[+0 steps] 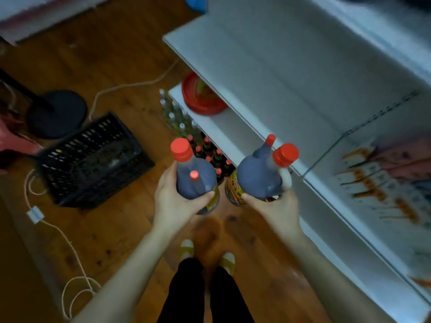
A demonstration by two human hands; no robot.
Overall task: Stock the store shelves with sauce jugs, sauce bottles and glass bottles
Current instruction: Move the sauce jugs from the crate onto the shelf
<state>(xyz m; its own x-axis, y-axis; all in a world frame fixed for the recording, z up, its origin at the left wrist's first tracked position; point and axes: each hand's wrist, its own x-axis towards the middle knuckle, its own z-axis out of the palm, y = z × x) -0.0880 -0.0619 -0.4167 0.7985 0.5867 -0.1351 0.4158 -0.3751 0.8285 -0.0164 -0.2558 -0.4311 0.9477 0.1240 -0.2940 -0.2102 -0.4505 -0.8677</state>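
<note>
My left hand [173, 201] grips a dark sauce jug [194, 180] with a red cap, held upright above the floor. My right hand [272, 206] grips a second dark sauce jug [255, 178] with red caps and a yellow label, just left of the white shelf's front edge [233, 101]. On the floor beyond the jugs stand several small red-capped sauce bottles [211, 152] and, farther back, several clear glass bottles [177, 115]. The white shelf board [291, 73] to the right is bare.
A black plastic crate [93, 159] sits on the wooden floor at left. Behind it is a black round stand base [57, 113]. A white cable [70, 241] trails over the floor. Red plates [200, 96] lie on a lower shelf. My feet [207, 255] are below.
</note>
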